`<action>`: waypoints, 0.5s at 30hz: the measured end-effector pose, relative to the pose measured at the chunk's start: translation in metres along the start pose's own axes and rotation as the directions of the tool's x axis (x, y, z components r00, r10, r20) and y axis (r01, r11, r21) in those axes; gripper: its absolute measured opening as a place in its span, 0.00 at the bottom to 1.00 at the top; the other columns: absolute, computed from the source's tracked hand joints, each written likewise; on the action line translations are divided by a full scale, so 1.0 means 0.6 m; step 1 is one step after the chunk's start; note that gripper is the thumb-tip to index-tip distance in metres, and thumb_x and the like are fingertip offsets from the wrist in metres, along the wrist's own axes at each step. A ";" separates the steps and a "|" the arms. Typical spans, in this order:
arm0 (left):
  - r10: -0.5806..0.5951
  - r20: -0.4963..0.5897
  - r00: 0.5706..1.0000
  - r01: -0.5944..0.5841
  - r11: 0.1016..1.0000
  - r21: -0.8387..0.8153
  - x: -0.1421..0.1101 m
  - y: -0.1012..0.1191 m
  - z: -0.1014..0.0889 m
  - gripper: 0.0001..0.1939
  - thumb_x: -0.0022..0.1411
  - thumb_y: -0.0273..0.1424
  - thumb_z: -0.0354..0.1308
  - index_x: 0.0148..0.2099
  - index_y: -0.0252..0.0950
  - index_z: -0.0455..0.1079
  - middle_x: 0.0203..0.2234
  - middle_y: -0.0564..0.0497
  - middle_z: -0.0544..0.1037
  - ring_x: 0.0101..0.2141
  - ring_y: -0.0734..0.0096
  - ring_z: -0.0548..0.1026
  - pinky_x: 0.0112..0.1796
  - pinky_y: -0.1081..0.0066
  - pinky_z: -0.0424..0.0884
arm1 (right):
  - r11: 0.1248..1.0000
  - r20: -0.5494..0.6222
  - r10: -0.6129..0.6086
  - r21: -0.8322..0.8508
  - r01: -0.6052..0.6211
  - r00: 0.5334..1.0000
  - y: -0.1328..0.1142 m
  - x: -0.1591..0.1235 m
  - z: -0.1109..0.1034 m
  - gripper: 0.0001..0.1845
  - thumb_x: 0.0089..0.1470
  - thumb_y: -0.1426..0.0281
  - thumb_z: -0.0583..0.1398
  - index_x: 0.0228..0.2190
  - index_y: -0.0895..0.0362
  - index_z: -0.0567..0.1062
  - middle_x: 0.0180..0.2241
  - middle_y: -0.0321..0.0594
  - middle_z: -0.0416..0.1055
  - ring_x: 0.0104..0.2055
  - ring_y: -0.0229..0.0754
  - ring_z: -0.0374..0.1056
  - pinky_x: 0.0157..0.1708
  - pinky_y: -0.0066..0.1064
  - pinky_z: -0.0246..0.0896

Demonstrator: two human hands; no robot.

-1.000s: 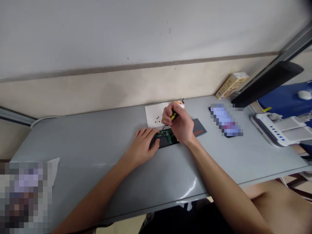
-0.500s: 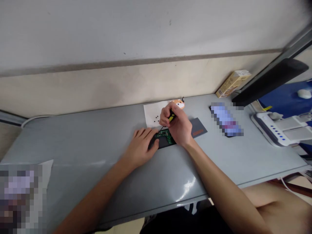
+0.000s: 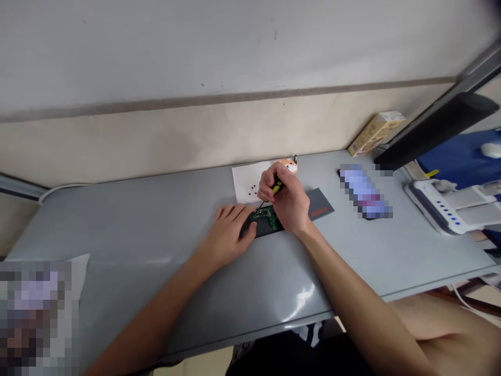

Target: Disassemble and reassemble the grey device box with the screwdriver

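A dark, flat device with an exposed green circuit board (image 3: 266, 215) lies on the grey desk. My left hand (image 3: 230, 230) grips its left end, fingers along the far side and thumb on the near side. In my right fist (image 3: 287, 196) is a black-and-yellow screwdriver (image 3: 277, 185), its thin shaft slanting down to the left end of the board. The tip is too small to make out. My right hand and wrist hide the device's right end. Behind it, several small black screws (image 3: 252, 190) lie on a white sheet of paper (image 3: 243, 177).
A dark grey panel (image 3: 321, 202) with an orange marking sits right of my right hand. Farther right are a blurred-out phone (image 3: 364, 192), a power strip (image 3: 434, 209) and a yellow carton (image 3: 376, 134). An orange dog-face item (image 3: 290, 165) touches the paper. Another sheet (image 3: 80, 271) lies front left.
Both hands keep their places on the device and the screwdriver. My right fist has turned very slightly, and the whole view has shifted a little.
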State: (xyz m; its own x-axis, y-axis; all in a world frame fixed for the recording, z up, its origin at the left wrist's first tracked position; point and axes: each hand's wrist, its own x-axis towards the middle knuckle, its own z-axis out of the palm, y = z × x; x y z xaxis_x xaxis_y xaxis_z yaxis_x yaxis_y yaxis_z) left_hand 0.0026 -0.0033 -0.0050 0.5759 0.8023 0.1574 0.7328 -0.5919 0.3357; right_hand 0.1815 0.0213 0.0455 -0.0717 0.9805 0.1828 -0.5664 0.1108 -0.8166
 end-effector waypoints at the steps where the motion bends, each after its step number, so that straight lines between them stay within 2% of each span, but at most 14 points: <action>1: 0.001 0.000 1.000 -0.001 1.000 0.004 0.000 0.000 0.000 0.16 0.75 0.35 0.48 0.59 0.39 0.67 0.49 0.47 0.77 0.48 0.56 0.72 0.50 0.55 0.65 | 1.000 -0.011 -0.007 -0.006 0.007 1.000 0.000 0.000 0.000 0.20 0.63 0.53 0.58 0.27 0.53 0.63 0.25 0.33 0.53 0.25 0.36 0.48 0.26 0.31 0.49; 6: 0.005 0.002 1.000 -0.006 1.000 0.014 0.000 0.000 -0.001 0.16 0.75 0.35 0.48 0.60 0.39 0.66 0.49 0.47 0.77 0.48 0.56 0.72 0.50 0.56 0.65 | 0.999 -0.015 -0.034 0.001 0.034 0.999 -0.003 0.000 0.001 0.20 0.64 0.54 0.57 0.26 0.53 0.63 0.25 0.33 0.53 0.25 0.36 0.48 0.25 0.32 0.48; 12: 0.006 -0.002 1.000 -0.006 1.000 0.013 -0.001 -0.001 0.001 0.17 0.75 0.35 0.47 0.61 0.39 0.66 0.49 0.46 0.77 0.48 0.56 0.72 0.50 0.55 0.65 | 0.995 -0.017 -0.072 -0.064 0.071 0.997 0.006 -0.002 0.009 0.17 0.64 0.50 0.58 0.36 0.49 0.62 0.22 0.29 0.56 0.24 0.37 0.47 0.26 0.31 0.46; 15: 0.008 -0.004 1.000 -0.008 1.000 0.005 0.000 -0.001 0.002 0.16 0.75 0.34 0.48 0.60 0.39 0.67 0.49 0.47 0.77 0.48 0.56 0.72 0.51 0.55 0.65 | 0.992 -0.006 -0.110 -0.064 0.109 0.994 0.013 -0.001 0.011 0.18 0.64 0.50 0.59 0.36 0.48 0.61 0.22 0.28 0.54 0.23 0.36 0.46 0.24 0.30 0.43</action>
State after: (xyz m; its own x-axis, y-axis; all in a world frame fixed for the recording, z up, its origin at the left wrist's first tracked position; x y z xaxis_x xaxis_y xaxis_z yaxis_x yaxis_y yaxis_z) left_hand 0.0025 -0.0034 -0.0061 0.5804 0.7977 0.1639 0.7300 -0.5988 0.3294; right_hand 0.1719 0.0203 0.0427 -0.0041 0.9634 0.2679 -0.5173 0.2272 -0.8251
